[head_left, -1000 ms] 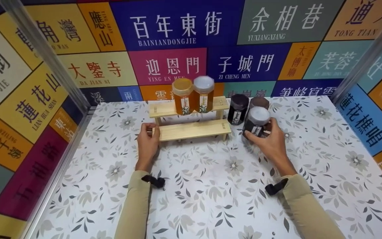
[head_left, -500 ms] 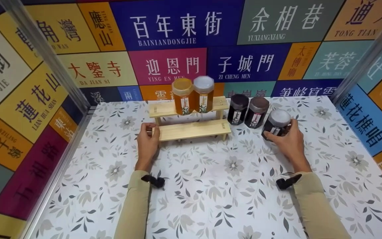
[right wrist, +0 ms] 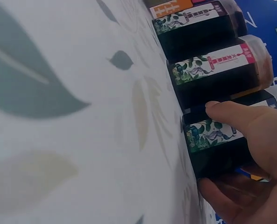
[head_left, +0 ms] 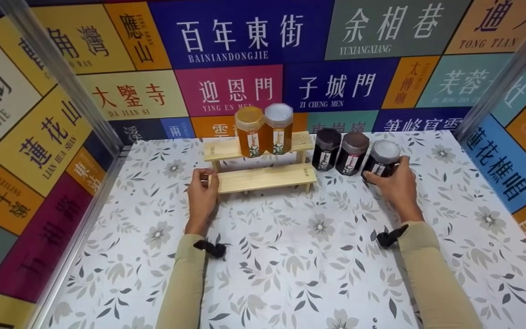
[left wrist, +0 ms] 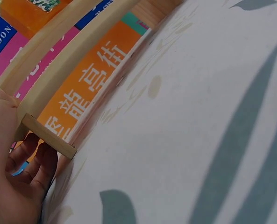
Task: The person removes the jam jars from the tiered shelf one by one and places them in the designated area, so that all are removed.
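My right hand [head_left: 399,189] grips a dark jar with a whitish lid [head_left: 385,151], thumb on one side and fingers round the other. The right wrist view shows this labelled jar [right wrist: 220,156] standing upright on the cloth. To its left are a dark jar with a brown lid [head_left: 353,153] and one with a black lid [head_left: 326,148]. My left hand [head_left: 202,194] holds the left end of a two-step wooden display rack [head_left: 265,178]; in the left wrist view its fingers curl by the rack's leg [left wrist: 49,137].
On the rack's upper step stand two amber honey jars, one with a yellow lid [head_left: 250,132] and one with a white lid [head_left: 279,130]. A flower-patterned cloth [head_left: 263,256] covers the table. Colourful sign panels [head_left: 240,32] wall in the back and sides.
The whitish-lidded jar has moved right in my right hand, from in front of the brown-lidded jar, then slightly back into line with the other dark jars. My left hand stays on the rack.
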### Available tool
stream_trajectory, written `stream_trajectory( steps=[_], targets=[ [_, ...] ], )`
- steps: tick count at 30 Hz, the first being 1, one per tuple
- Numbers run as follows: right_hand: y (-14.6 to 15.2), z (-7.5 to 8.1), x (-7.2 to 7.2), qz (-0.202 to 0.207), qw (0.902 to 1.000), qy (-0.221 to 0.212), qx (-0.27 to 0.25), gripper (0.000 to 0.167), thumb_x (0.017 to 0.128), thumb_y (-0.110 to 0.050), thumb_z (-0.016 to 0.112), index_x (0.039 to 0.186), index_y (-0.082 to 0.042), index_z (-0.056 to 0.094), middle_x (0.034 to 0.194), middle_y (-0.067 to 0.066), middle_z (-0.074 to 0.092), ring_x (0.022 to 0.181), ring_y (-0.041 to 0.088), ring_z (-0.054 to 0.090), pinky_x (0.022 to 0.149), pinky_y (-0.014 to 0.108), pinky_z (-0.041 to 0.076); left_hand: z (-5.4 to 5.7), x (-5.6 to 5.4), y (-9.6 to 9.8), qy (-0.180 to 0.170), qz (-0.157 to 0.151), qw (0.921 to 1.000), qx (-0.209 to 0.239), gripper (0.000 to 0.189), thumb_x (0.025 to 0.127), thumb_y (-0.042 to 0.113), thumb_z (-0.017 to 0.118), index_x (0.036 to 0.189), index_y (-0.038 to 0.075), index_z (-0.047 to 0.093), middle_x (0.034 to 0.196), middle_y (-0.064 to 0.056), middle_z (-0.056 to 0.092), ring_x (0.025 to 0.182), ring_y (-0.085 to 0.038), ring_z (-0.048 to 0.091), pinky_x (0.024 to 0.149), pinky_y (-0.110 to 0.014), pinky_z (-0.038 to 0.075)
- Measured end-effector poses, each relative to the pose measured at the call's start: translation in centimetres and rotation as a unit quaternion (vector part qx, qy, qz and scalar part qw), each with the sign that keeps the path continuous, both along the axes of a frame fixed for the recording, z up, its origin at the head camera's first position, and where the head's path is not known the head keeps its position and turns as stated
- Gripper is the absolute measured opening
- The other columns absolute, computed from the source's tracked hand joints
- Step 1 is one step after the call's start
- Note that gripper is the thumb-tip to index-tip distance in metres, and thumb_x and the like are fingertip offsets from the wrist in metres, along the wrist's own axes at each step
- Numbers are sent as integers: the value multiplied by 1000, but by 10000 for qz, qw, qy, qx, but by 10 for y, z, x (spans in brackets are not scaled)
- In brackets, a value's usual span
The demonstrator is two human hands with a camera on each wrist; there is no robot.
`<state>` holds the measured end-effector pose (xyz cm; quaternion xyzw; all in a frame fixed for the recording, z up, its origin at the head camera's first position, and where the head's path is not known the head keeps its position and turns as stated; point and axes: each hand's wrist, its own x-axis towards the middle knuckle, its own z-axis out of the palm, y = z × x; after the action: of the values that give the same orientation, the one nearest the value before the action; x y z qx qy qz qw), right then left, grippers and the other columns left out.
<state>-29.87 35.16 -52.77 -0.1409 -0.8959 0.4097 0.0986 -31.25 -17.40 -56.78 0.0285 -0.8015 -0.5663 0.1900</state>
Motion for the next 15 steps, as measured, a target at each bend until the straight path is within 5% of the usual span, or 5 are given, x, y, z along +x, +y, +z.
stream_trajectory(
  steps=[15],
  targets=[
    [-2,-5,-9,-234,9995,49,208,107,85,-52,90,160,-4,31,155,30,54,144,49,54,116,65,44,-1,-1,-1,-12,-9,10000,26,18,107,25,66,120,14,63,109,-7,67,91,-21,63,75,-30,52]
  ],
)
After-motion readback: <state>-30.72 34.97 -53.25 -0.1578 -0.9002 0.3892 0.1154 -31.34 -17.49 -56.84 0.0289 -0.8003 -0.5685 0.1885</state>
